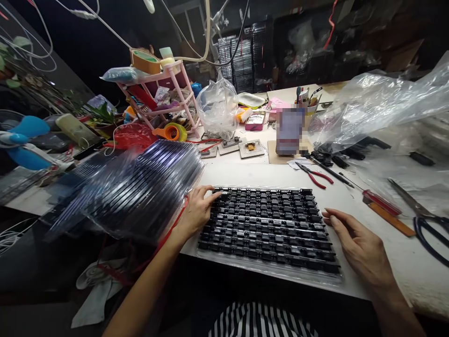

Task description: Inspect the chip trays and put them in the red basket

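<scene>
A clear plastic tray (270,271) lies on the white worktable in front of me, filled with rows of small black plastic parts (266,229). At its upper left corner my left hand (197,208) rests with fingers stretched out, thumb and fingertips touching the end of the top rows. My right hand (361,243) is beside the tray's right edge, fingers extended and loosely bent; whether the fingertips touch the edge I cannot tell. Left of the tray, a slanting stack of clear trays (147,187) with dark strips leans out past the table edge.
Red-handled pliers (317,178), a red screwdriver (382,202) and large scissors (426,220) lie to the right. Plastic film (389,103) spreads behind them. A pink shelf (178,93) with tape rolls stands at the back left. A blue fan (26,140) is far left.
</scene>
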`<action>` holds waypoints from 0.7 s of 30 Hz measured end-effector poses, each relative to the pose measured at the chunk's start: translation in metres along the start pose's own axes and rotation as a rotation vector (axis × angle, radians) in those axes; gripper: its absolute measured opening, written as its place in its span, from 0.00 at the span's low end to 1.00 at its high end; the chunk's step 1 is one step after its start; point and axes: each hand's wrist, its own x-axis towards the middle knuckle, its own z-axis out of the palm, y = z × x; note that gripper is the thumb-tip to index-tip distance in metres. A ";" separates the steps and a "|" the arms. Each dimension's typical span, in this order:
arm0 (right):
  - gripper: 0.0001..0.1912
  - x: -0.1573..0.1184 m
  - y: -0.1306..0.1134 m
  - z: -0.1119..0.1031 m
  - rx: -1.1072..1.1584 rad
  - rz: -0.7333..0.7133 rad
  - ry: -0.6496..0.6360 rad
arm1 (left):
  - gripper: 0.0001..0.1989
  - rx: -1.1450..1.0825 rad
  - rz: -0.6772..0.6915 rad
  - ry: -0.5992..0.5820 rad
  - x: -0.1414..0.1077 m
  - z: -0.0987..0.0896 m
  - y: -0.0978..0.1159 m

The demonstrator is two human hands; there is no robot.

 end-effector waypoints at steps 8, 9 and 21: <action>0.21 0.000 0.002 0.001 -0.012 -0.031 -0.012 | 0.08 0.064 0.034 -0.040 0.015 0.005 0.002; 0.21 0.000 0.002 0.000 -0.012 -0.030 -0.010 | 0.07 0.069 0.044 -0.056 0.019 0.005 0.001; 0.21 -0.001 0.001 -0.001 0.028 -0.026 -0.011 | 0.05 0.098 0.101 -0.236 0.037 -0.003 0.009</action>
